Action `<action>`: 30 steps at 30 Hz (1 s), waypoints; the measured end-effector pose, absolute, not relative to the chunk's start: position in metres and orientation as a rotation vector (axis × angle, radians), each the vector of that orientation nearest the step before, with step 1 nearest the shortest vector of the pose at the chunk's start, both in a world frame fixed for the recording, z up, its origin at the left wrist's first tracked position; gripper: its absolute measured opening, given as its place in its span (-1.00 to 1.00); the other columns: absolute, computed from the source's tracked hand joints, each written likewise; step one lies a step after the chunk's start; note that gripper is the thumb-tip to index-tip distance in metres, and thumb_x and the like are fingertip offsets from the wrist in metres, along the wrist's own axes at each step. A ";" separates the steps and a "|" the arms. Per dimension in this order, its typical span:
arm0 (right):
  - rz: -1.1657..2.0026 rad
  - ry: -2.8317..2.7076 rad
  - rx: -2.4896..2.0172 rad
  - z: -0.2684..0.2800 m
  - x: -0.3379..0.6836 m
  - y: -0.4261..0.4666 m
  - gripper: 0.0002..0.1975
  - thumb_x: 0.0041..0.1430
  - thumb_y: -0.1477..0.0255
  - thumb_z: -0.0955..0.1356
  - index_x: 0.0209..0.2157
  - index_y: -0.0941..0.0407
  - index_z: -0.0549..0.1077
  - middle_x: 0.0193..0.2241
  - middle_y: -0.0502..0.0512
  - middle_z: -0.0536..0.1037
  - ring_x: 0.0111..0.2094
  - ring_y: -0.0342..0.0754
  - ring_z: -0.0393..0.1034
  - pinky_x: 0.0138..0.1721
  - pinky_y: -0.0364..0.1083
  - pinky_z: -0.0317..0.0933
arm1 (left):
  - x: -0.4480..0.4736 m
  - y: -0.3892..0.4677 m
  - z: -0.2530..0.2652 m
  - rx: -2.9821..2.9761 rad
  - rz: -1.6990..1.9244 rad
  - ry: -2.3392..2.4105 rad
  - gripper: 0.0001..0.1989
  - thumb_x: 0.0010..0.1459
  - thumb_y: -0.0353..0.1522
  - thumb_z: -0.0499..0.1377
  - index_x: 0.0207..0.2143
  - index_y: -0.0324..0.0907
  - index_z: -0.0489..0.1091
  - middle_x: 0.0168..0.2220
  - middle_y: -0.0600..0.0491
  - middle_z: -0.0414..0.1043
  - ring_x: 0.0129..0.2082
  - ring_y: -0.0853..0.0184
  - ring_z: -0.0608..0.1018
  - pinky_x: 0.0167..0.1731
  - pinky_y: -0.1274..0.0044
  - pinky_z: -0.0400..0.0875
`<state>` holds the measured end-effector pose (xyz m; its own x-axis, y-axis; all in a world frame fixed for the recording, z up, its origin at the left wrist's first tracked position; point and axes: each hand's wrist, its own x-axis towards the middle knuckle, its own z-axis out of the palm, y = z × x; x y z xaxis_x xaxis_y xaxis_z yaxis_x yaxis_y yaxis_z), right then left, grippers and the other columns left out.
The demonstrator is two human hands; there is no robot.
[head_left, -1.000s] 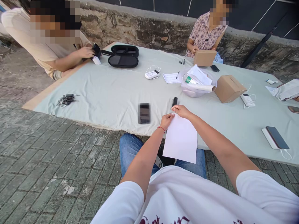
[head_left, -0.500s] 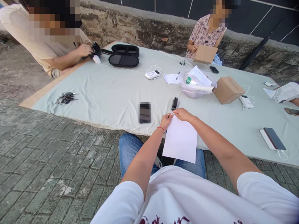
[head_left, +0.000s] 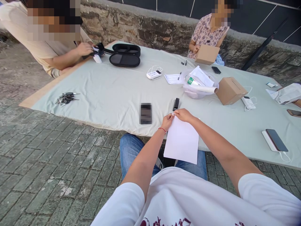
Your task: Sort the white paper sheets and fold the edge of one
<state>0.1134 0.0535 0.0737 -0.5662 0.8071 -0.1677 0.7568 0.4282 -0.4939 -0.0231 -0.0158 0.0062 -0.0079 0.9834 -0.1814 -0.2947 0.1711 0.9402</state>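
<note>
A white sheet of paper (head_left: 182,142) lies over the table's front edge, its lower part hanging above my lap. My left hand (head_left: 167,121) pinches the paper at its top left corner, thumb and fingers pressed together. Right beside it, my right hand (head_left: 184,115) is closed on the same top edge, and the fingertips of both hands meet there. Just beyond my hands lies a small black stapler-like object (head_left: 176,104). To the left of it, a dark flat rectangle (head_left: 145,113) rests on the cloth, its surface blurred out.
On the cloth-covered table (head_left: 105,100) are keys (head_left: 67,98), a black case (head_left: 125,56), a plastic bowl (head_left: 199,91) with papers and a bottle, a cardboard box (head_left: 230,91) and a phone on a power bank (head_left: 275,140). Other people sit around the table.
My hands and the paper have hardly moved; both hands stay closed at the top edge. The person at the left has slightly shifted the dark object in their hands.
</note>
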 end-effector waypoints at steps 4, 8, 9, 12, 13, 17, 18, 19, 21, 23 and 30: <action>0.927 -2.416 -1.438 0.078 0.112 0.054 -0.82 0.18 0.33 0.29 -0.34 0.06 0.52 -0.43 -0.01 0.52 -0.38 -0.08 0.34 -0.33 -0.14 0.14 | -0.024 -0.017 0.006 0.852 1.207 1.061 -0.53 0.01 0.03 0.25 -0.48 -0.18 0.26 -0.58 0.16 0.19 -0.58 0.48 0.19 -0.56 0.57 0.07; 1.034 -2.326 -1.436 0.079 0.109 0.053 -0.82 0.13 0.28 0.32 -0.41 0.09 0.48 -0.49 -0.04 0.45 -0.44 -0.13 0.28 -0.39 -0.15 0.11 | -0.025 -0.016 0.004 0.841 1.204 1.039 -0.54 0.00 0.02 0.27 -0.46 -0.20 0.31 -0.57 0.14 0.24 -0.58 0.48 0.22 -0.55 0.56 0.10; 1.034 -2.325 -1.429 0.079 0.108 0.053 -0.82 0.12 0.28 0.33 -0.42 0.10 0.47 -0.50 -0.04 0.44 -0.45 -0.13 0.27 -0.40 -0.15 0.10 | -0.025 -0.016 0.004 0.836 1.204 1.032 -0.54 -0.01 0.02 0.27 -0.46 -0.20 0.32 -0.56 0.13 0.25 -0.58 0.47 0.23 -0.55 0.56 0.11; 1.019 -2.329 -1.440 0.077 0.105 0.053 -0.84 0.11 0.31 0.32 -0.45 0.11 0.44 -0.51 -0.03 0.43 -0.47 -0.14 0.25 -0.42 -0.15 0.09 | -0.024 -0.016 0.004 0.807 1.208 1.007 -0.55 -0.02 0.01 0.29 -0.44 -0.22 0.36 -0.55 0.11 0.29 -0.58 0.47 0.26 -0.55 0.56 0.12; 1.016 -2.327 -1.453 0.076 0.104 0.053 -0.85 0.11 0.34 0.32 -0.46 0.11 0.43 -0.51 -0.03 0.43 -0.47 -0.14 0.24 -0.43 -0.15 0.08 | -0.024 -0.017 0.005 0.791 1.214 1.004 -0.55 -0.03 0.00 0.30 -0.45 -0.22 0.36 -0.55 0.11 0.30 -0.58 0.47 0.26 -0.55 0.56 0.12; 1.048 -2.255 -1.478 0.073 0.099 0.054 -0.89 0.06 0.38 0.33 -0.48 0.12 0.43 -0.51 -0.02 0.46 -0.48 -0.14 0.25 -0.45 -0.15 0.08 | -0.025 -0.018 0.010 0.696 1.248 0.989 -0.57 -0.07 -0.04 0.34 -0.50 -0.23 0.35 -0.58 0.12 0.30 -0.58 0.48 0.27 -0.55 0.57 0.14; 1.081 -2.221 -1.470 0.073 0.098 0.054 -0.88 0.05 0.37 0.34 -0.48 0.12 0.44 -0.50 -0.02 0.47 -0.47 -0.14 0.26 -0.44 -0.15 0.09 | -0.026 -0.018 0.012 0.670 1.249 0.971 -0.58 -0.09 -0.06 0.36 -0.50 -0.23 0.35 -0.58 0.12 0.31 -0.57 0.48 0.29 -0.53 0.57 0.16; 1.130 -2.183 -1.458 0.073 0.098 0.054 -0.87 0.04 0.36 0.35 -0.47 0.12 0.46 -0.50 -0.02 0.48 -0.46 -0.14 0.27 -0.43 -0.15 0.10 | -0.026 -0.019 0.013 0.647 1.246 0.950 -0.59 -0.10 -0.08 0.37 -0.50 -0.23 0.36 -0.56 0.10 0.34 -0.56 0.47 0.32 -0.51 0.56 0.19; 1.260 -2.103 -1.441 0.073 0.098 0.056 -0.81 0.05 0.29 0.36 -0.43 0.13 0.50 -0.47 -0.01 0.50 -0.44 -0.13 0.29 -0.40 -0.15 0.12 | -0.028 -0.019 0.016 0.615 1.231 0.917 -0.60 -0.11 -0.11 0.38 -0.49 -0.24 0.38 -0.54 0.08 0.38 -0.54 0.44 0.36 -0.48 0.55 0.24; 1.387 -2.015 -1.449 0.073 0.100 0.058 -0.72 0.07 0.20 0.35 -0.40 0.13 0.52 -0.44 0.01 0.52 -0.41 -0.11 0.31 -0.37 -0.14 0.15 | -0.029 -0.019 0.017 0.597 1.212 0.917 -0.62 -0.11 -0.12 0.38 -0.50 -0.24 0.38 -0.55 0.08 0.38 -0.55 0.44 0.37 -0.48 0.54 0.25; 1.452 -2.022 -1.408 0.070 0.109 0.065 -0.73 -0.08 0.19 0.44 -0.46 0.12 0.50 -0.49 -0.03 0.48 -0.46 -0.14 0.25 -0.40 -0.14 0.12 | -0.029 -0.020 0.018 0.573 1.207 0.925 -0.63 -0.10 -0.15 0.38 -0.52 -0.23 0.36 -0.57 0.10 0.37 -0.57 0.46 0.36 -0.51 0.54 0.22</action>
<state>0.1088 0.0646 0.0703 -0.4852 0.8238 -0.2932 0.5411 0.0194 -0.8407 -0.0295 -0.0199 0.0178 0.0768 0.9532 -0.2926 -0.5303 0.2875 0.7976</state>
